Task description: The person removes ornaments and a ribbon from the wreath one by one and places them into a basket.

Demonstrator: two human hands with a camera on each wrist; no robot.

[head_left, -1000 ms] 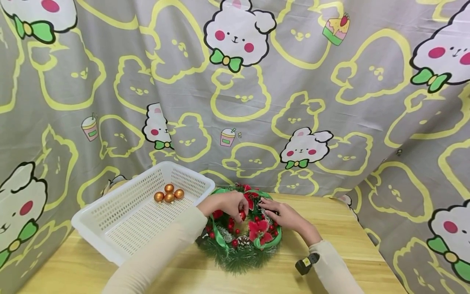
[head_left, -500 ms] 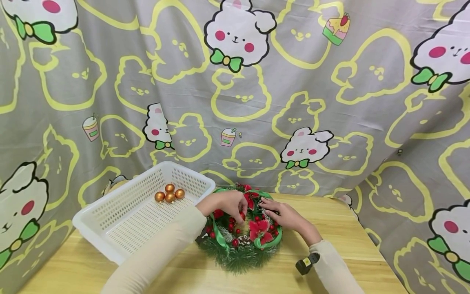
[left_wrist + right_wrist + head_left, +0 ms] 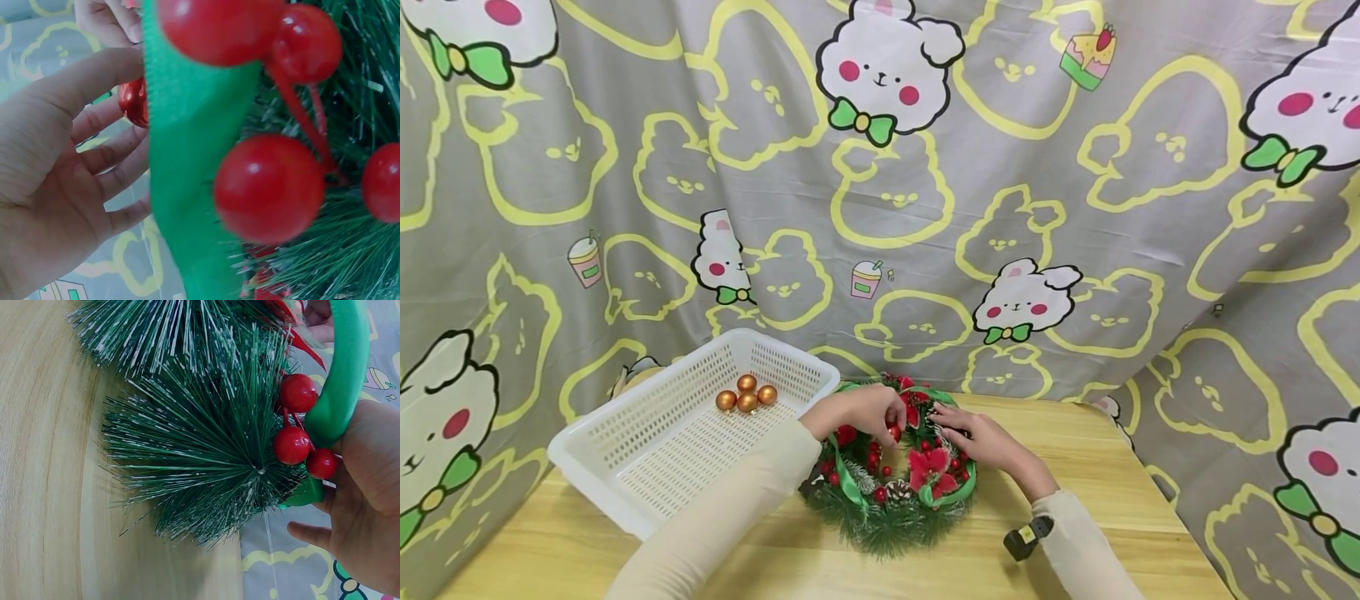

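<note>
A green wreath (image 3: 891, 529) with red poinsettias, berries, pine cones and a green ribbon (image 3: 187, 156) lies on the table. My left hand (image 3: 874, 414) is over its left inner side, pinching a shiny red bauble (image 3: 895, 432) between thumb and forefinger. In the left wrist view the ribbon partly covers the bauble (image 3: 132, 103), and the other fingers spread loosely below it. On the wreath's right side rests my right hand (image 3: 983, 439), fingers extended across the decorations. The right wrist view has it beside red berries (image 3: 292, 445), some fingertips hidden behind ribbon and needles.
A white perforated plastic basket (image 3: 595, 492) stands left of the wreath, with several gold baubles (image 3: 747, 402) inside. The wooden table (image 3: 1120, 500) ends against a grey cartoon-print curtain (image 3: 790, 200). A black device (image 3: 1027, 537) is strapped at the right wrist.
My left hand has risen slightly with the red bauble in its fingers. The right hand stays in place on the wreath, and the gold baubles have not moved.
</note>
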